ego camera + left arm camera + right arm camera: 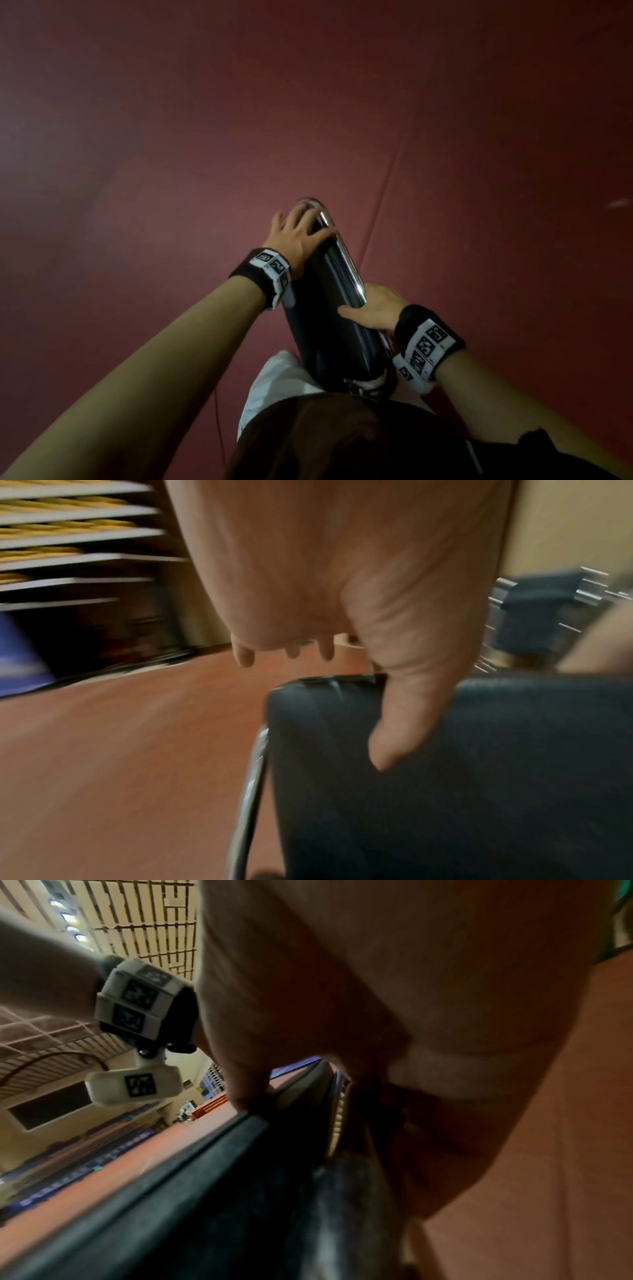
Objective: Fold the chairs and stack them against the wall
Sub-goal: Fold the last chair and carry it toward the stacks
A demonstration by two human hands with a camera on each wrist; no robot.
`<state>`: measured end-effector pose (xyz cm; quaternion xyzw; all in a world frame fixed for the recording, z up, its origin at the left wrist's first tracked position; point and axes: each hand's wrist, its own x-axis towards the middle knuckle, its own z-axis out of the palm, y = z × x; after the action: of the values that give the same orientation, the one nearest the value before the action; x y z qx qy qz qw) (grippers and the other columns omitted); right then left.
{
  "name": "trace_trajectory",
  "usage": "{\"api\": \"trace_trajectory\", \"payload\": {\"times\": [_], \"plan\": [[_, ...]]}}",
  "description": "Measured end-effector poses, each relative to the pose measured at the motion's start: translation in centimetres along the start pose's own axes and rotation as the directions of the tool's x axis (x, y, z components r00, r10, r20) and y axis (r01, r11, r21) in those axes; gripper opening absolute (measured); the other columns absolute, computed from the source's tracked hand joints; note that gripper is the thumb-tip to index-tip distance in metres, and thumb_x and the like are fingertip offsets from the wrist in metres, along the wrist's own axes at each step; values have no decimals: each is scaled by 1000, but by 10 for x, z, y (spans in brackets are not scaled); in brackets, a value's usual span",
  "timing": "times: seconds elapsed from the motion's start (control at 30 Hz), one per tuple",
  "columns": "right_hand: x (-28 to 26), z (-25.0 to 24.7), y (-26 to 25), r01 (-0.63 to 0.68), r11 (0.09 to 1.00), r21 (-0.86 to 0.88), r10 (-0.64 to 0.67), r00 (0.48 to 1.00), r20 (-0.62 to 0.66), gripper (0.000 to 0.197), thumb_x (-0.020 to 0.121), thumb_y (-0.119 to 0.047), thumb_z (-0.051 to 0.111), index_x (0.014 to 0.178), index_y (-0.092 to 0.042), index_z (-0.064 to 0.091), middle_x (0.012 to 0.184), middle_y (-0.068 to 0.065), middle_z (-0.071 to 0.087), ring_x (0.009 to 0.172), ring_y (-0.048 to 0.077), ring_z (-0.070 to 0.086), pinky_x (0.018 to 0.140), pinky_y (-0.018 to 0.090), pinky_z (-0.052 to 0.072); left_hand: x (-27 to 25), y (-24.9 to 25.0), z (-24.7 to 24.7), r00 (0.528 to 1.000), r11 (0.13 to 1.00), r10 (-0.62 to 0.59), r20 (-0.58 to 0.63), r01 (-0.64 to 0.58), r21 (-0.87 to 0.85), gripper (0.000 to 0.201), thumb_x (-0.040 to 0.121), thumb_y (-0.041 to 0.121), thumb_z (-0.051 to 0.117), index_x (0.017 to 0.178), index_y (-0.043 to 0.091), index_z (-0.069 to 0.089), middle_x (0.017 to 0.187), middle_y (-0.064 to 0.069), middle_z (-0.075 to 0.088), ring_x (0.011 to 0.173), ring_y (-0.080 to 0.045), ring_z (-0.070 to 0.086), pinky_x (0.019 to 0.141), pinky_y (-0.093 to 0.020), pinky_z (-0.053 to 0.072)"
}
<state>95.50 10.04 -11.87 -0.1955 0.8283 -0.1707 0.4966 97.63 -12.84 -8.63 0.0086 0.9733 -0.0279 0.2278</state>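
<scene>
1. Left hand (301,236) wraps the far top corner of the folded chair (329,308); its thumb (407,723) presses the dark pad, holding the chair flat.
2. Right hand (371,308) clasps the near edge beside the chrome tube (346,260), probably sharing the load.
3. The chair hangs edge-up over the red floor (171,137), away from more chairs (541,610) at a wall.

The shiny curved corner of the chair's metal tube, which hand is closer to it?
Left. The left hand grips the chair right at that bend of the metal tube; the right hand holds farther down the same edge.
</scene>
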Motion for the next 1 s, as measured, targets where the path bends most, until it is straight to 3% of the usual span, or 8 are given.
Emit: {"api": "trace_trajectory", "payload": {"times": [0.1, 0.23, 0.33, 0.43, 0.53, 0.63, 0.83, 1.0], "plan": [[6, -12, 13, -36, 999, 8, 35, 998, 45, 87, 61, -83, 63, 128, -29, 54, 120, -1, 58, 102, 16, 57, 85, 31, 53, 50, 31, -21, 966, 955, 161, 200, -204, 215, 92, 79, 30, 71, 155, 33, 19, 163, -7, 14, 151, -36, 5, 111, -74, 11], [5, -11, 24, -91, 966, 241, 100, 995, -24, 110, 53, -79, 74, 141, -29, 29, 132, -2, 54, 112, 17, 58, 95, 38, 53, 99, 64, -49, 856, 853, 292, 427, -435, 288, 62, 90, 27, 63, 146, 16, 39, 143, -9, 50, 138, -28, 40, 116, -68, 7], [4, -15, 25, -134, 921, 365, 177, 980, -89, 120, 69, -58, 76, 151, -43, -11, 138, 5, 53, 112, 23, 61, 94, 34, 52, 132, 66, -57, 792, 783, 417, 447, -562, 265, 70, 67, 49, 71, 129, 23, 53, 121, -6, 63, 114, -31, 59, 111, -54, 35], [10, -25, 18, -200, 889, 413, 268, 957, -113, 134, 73, -61, 74, 141, -45, -40, 144, 14, 50, 115, 30, 61, 94, 36, 53, 160, 73, -66, 751, 734, 446, 488, -618, 280, 65, 61, 40, 77, 122, 31, 59, 115, -3, 65, 104, -30, 63, 85, -39, 51], [16, -42, 5, -272, 841, 467, 359, 928, -105, 125, 75, -63, 73, 153, -38, -21, 159, 11, 32, 138, 31, 43, 107, 37, 43, 183, 73, -74, 706, 678, 485, 516, -676, 289, 54, 64, 27, 81, 114, 35, 62, 113, 3, 66, 104, -26, 65, 75, -34, 52], [27, -52, -15, -291, 826, 483, 362, 930, -59, 104, 74, -63, 72, 152, -25, 16, 156, 10, 36, 135, 31, 45, 106, 43, 43, 199, 52, -78, 667, 656, 500, 553, -708, 261, 64, 59, 28, 82, 119, 35, 61, 114, 3, 67, 103, -25, 66, 79, -34, 55], [64, -79, -76, -311, 854, 417, 361, 931, -46, 98, 80, -54, 71, 155, -18, 18, 153, 9, 40, 132, 31, 48, 99, 40, 47, 225, -20, -88, 642, 656, 494, 586, -718, 233, 77, 52, 30, 83, 125, 39, 61, 121, 8, 64, 103, -23, 68, 82, -41, 59], [66, -98, -77, -263, 913, 311, 312, 942, -121, 83, 71, -53, 72, 136, -17, 35, 129, 13, 58, 113, 33, 60, 84, 36, 50, 263, -25, -85, 581, 593, 469, 664, -765, 250, 50, 38, 37, 72, 87, 33, 61, 79, 6, 66, 70, -20, 66, 66, -41, 62]]}}
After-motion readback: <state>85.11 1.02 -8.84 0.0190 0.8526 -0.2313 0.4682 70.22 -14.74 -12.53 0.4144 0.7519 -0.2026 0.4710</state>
